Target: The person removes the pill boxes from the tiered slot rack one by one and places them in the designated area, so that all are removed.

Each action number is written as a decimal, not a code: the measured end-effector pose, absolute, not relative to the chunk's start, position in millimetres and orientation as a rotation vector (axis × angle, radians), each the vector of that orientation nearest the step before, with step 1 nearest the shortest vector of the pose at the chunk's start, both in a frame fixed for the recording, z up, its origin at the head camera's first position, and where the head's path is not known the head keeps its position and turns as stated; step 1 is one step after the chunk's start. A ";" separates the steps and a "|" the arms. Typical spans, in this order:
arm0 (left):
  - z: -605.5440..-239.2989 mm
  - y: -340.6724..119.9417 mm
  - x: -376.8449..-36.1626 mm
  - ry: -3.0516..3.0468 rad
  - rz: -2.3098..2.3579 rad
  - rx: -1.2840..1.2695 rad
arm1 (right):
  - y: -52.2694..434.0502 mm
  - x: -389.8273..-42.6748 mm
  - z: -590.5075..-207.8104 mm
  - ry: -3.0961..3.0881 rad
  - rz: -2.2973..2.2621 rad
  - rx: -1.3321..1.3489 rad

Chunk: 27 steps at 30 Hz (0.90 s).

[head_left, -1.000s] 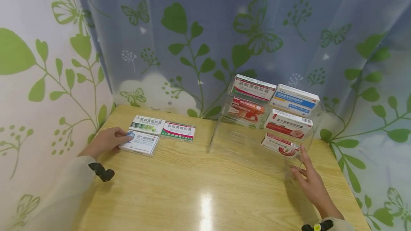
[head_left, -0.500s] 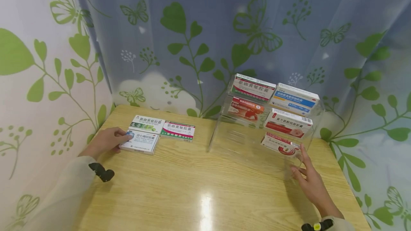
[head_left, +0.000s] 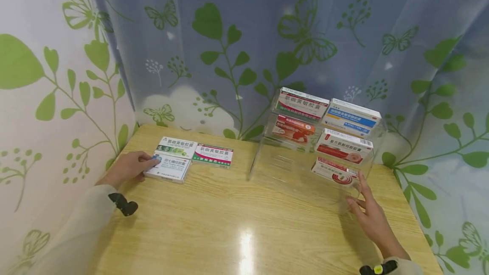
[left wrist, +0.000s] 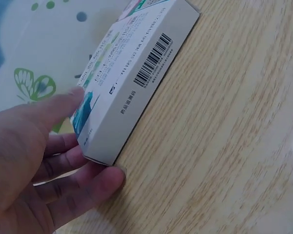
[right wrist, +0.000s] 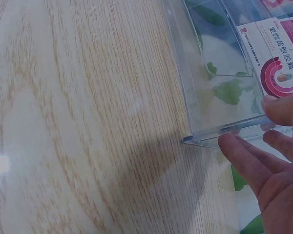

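At the left, my left hand (head_left: 131, 168) pinches the left end of a white-and-blue medicine box (head_left: 168, 168), thumb on top and fingers against its end. That box lies flat on the table, its barcode side (left wrist: 154, 61) showing in the left wrist view. Touching its far side is a white-and-green medicine box (head_left: 177, 147). A white, red and green box (head_left: 213, 155) lies to the right of them. My right hand (head_left: 372, 220) holds the right side of a clear stepped display stand (head_left: 279, 173), near its front corner, with digits on either side of the wall.
On the stand's tiers stand a green-and-red box (head_left: 302, 105), a blue-and-white box (head_left: 350, 117), an orange box (head_left: 293, 130), a red-and-white box (head_left: 344, 147) and a white box with red rings (head_left: 336, 172). A patterned curtain (head_left: 244, 54) hangs behind the wooden table (head_left: 214, 224).
Both hands keep their places on the box and the stand. The whole view shifts only slightly.
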<state>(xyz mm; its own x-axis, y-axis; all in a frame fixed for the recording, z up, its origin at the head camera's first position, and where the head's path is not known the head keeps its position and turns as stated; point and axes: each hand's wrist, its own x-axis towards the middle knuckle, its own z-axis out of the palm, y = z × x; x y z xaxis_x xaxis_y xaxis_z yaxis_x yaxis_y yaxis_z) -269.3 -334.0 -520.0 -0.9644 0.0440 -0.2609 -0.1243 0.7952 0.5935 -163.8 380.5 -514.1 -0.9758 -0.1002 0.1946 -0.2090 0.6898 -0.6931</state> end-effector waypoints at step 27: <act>-443.8 -148.5 -280.5 3.042 1.366 0.557 | 381.6 -163.4 -513.5 -2.774 1.164 0.246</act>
<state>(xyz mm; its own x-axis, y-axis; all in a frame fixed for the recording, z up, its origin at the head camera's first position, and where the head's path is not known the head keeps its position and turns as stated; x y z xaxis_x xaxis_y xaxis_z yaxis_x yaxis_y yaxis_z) -280.5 -148.5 -443.8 -0.9180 0.1967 0.3443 0.3880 0.6244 0.6779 -163.4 381.6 -513.5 -0.9792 -0.1017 0.1755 -0.1965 0.6905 -0.6962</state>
